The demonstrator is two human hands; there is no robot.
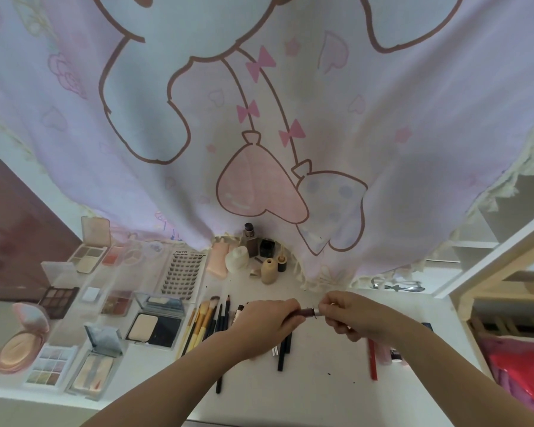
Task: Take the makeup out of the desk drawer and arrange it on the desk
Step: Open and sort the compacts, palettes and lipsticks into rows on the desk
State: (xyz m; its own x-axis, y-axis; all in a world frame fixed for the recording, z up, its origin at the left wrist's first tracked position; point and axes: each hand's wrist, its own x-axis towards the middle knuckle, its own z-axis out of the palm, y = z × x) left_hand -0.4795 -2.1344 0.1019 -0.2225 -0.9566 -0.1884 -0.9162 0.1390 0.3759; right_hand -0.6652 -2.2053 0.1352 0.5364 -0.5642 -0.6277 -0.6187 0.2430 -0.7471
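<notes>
We find both hands raised just above the desk [321, 380], sharing one small item between them. The left hand [267, 322] wraps its fingers round the dark red barrel of a slim lip pencil or lipstick tube [305, 312]; the right hand [347, 312] pinches its silvery end between thumb and fingertips. We cannot tell whether that end is a cap or a collar.

The tube sits above the middle of the desk, over a row of brushes [202, 322] and dark pencils [224, 315] laid side by side. To the left lie open palettes [56, 297], a compact [154, 329] and a lash tray [184, 272]. Small bottles [269, 269] stand at the back beneath the hanging curtain [259, 118]. A red pencil [373, 359] lies to the right.

In our judgement the tube is light, rigid and smooth — liable to roll once set down, and to slip if held only at the glossy end. The soft tip, if exposed, would smear or snap under side pressure. We advise a grip on the barrel at mid-length, with any cap seated before release. It should be laid parallel to the pencils, so that its neighbours check any roll.

The drawer is not in view.
</notes>
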